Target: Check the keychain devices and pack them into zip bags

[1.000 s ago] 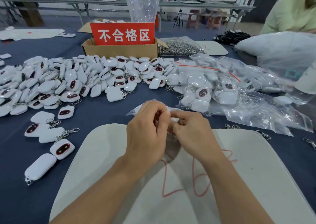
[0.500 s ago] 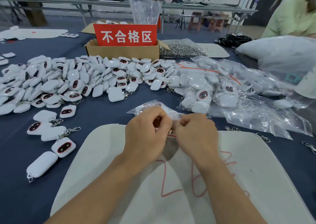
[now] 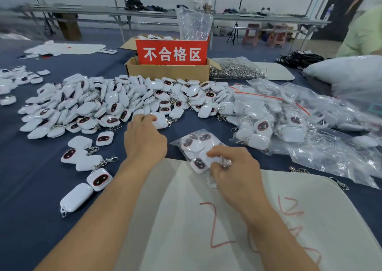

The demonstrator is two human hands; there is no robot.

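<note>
A clear zip bag (image 3: 196,146) with several white keychain devices inside lies on the blue cloth at the far edge of the white pad (image 3: 227,219). My right hand (image 3: 233,167) pinches the bag's near end. My left hand (image 3: 144,138) reaches away from me, its fingers curled over a white device (image 3: 160,120) at the near edge of the big loose pile (image 3: 107,105). Whether that device is lifted I cannot tell. Several single devices (image 3: 82,161) with metal clasps lie to the left of my left forearm.
A cardboard box (image 3: 167,72) with a red sign stands behind the pile. A bag of metal clasps (image 3: 235,69) sits to its right. Filled zip bags (image 3: 279,115) are heaped at the right. A person in a pale green sleeve (image 3: 363,35) is at the far right.
My left hand has let go of the bag and reached forward to the loose pile. My right hand stays on the bag, now alone.
</note>
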